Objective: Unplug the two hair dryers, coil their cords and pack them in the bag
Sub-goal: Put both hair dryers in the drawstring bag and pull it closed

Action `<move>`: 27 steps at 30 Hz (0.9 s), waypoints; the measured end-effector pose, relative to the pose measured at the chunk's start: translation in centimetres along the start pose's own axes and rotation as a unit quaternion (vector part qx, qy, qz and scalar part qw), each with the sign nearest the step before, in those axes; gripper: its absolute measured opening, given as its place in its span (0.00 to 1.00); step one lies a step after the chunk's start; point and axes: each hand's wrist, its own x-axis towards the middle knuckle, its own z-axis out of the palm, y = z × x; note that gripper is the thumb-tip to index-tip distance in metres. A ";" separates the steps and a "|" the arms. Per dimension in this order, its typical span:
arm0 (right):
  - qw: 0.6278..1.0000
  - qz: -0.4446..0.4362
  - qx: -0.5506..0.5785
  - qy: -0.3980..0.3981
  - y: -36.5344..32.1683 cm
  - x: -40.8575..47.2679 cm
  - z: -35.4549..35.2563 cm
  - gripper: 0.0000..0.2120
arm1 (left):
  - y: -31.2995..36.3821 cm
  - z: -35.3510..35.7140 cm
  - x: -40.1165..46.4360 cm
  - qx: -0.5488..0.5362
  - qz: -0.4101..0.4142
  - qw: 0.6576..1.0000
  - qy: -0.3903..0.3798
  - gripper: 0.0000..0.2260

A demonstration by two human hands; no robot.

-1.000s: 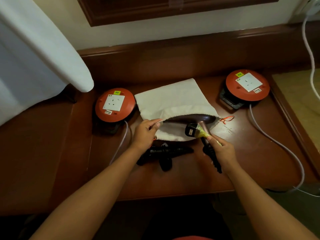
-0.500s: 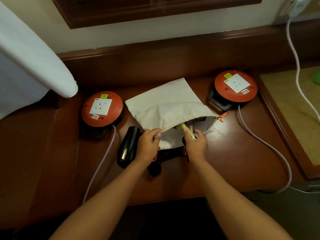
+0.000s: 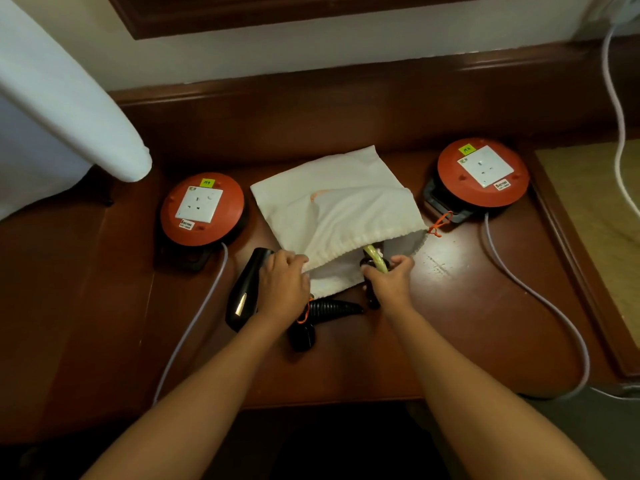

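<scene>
Head view, left hand (image 3: 284, 284) still pinching drawstring bag (image 3: 337, 216) mouth open, right hand (image 3: 389, 280) gripping coiled cord (image 3: 372, 271), dryer now pushed deeper inside, second hair dryer (image 3: 247, 289) at 9 o'clock of the bag mouth on desk (image 3: 467, 323).

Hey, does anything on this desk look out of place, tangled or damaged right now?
Nothing looks damaged or spilled. The only loose end: the black hair dryer lies outside the white cloth drawstring bag, partly under the left hand, while the right hand pushes a coiled black cord into the bag's mouth.

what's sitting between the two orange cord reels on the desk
In the head view, the white drawstring bag lies between the left reel and the right reel, its open mouth toward the person.
</scene>
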 end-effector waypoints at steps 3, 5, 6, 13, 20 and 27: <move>1.000 -0.007 -0.010 -0.001 1.1 -0.2 -1.5 0.28 | 2.8 0.8 -1.9 0.005 0.095 0.995 0.026 0.19; 1.000 -0.015 -0.024 0.004 2.0 -0.4 -2.5 0.28 | 5.5 2.0 -3.6 -0.047 0.149 0.985 -0.068 0.20; 0.999 -0.021 -0.042 0.005 2.3 -0.5 -3.0 0.26 | 6.8 2.7 -4.3 -0.058 0.151 0.979 -0.125 0.22; 0.990 -0.107 -0.092 -0.008 3.4 -0.3 -5.3 0.19 | 10.8 7.5 -3.2 0.045 0.032 0.970 -0.238 0.38; 0.989 -0.132 -0.064 -0.005 2.4 0.3 -3.7 0.16 | 11.0 7.9 -2.7 0.076 0.036 0.971 -0.222 0.28; 0.995 -0.094 -0.010 0.038 -0.1 1.5 -1.2 0.22 | 8.9 6.2 -3.6 0.183 0.114 0.944 -0.248 0.23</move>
